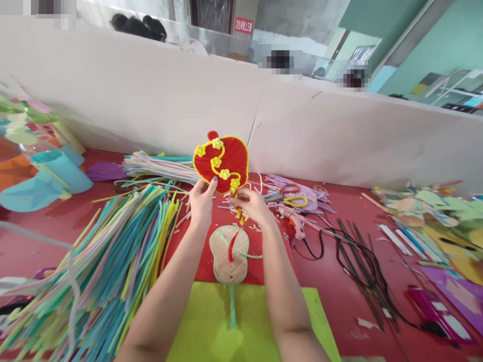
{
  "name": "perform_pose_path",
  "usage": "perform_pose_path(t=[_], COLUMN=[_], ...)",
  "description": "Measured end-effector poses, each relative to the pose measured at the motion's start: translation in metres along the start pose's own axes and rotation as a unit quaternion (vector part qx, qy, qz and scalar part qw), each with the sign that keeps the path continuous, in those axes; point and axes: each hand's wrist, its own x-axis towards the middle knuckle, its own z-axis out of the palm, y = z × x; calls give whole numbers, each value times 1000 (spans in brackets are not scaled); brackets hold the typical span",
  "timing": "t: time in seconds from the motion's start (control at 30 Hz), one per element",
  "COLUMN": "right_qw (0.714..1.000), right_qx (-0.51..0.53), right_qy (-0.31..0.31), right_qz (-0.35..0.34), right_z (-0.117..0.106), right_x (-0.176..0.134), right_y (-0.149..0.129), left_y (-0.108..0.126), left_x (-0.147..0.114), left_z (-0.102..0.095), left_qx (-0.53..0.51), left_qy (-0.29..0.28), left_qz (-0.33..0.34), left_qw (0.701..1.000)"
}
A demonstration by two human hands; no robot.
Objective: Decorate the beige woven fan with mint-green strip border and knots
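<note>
Above the table, both hands (226,201) hold the red fan (221,162).

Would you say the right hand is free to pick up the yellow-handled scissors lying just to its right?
Probably not yet: the right hand grips the base of the red fan with the left hand. The scissors lie close by, uncovered, so the path itself looks free.

A red fan (222,163) of pipe cleaners stood upright above the table (339,261), edged in yellow, with a curling yellow stem of small yellow flowers and a red pompom on top. Both hands pinched its lower edge, where its short yellow-and-red handle hung down.
</note>
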Motion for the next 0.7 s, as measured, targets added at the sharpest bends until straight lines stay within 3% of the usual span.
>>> perform_pose_path(t=[0.13, 0.27, 0.5, 0.7], right_qw=[993, 955, 903, 872], right_qx=[-91, -241, -414, -481], right_qy=[66, 158, 102, 61], right_qz=[-31, -68, -55, -66], right_z=[-12, -33, -76, -91], right_x=[2, 4, 26, 38], right_y=[6, 10, 13, 23], left_y=[-1, -5, -37, -64], left_x=[1, 13, 33, 36], left_z=[2, -10, -33, -36], left_qx=[-51, -81, -97, -87], left_qy=[-49, -6, -13, -21], left_qz=[-25, -26, -72, -114], left_qw=[997, 996, 993, 989])
